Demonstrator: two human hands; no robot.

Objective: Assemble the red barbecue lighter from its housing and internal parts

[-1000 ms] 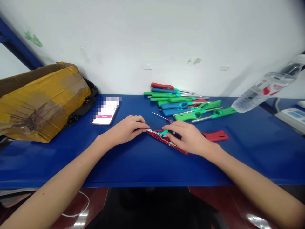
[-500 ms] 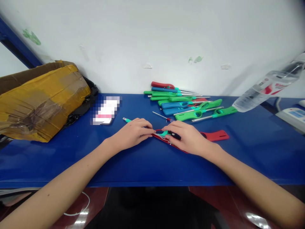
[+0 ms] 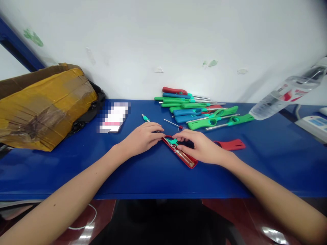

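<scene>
An opened red utility lighter (image 3: 193,164) lies slantwise on the blue table, its inside facing up. Inside show a clear fuel tank (image 3: 185,158), thin wires and a teal trigger (image 3: 171,141). My left hand (image 3: 143,137) is closed around the lighter's front end, and the metal rod with its teal tip (image 3: 145,118) sticks out beyond the fingers. My right hand (image 3: 204,144) has thumb and forefinger at the trigger area, gripping the lighter there; a dark part is half hidden between them. Beside the right wrist lies a loose red half-shell (image 3: 233,144).
Behind the hands lies a small screwdriver (image 3: 173,124). Several green, blue and red lighters (image 3: 199,114) are piled by the wall. A phone (image 3: 114,117) and a taped box (image 3: 48,109) stand left; a water bottle (image 3: 281,93) leans right.
The lighter has turned, its rod tip swinging away and right and its rear end toward me. The fuel tank now shows. My right fingers have opened a little.
</scene>
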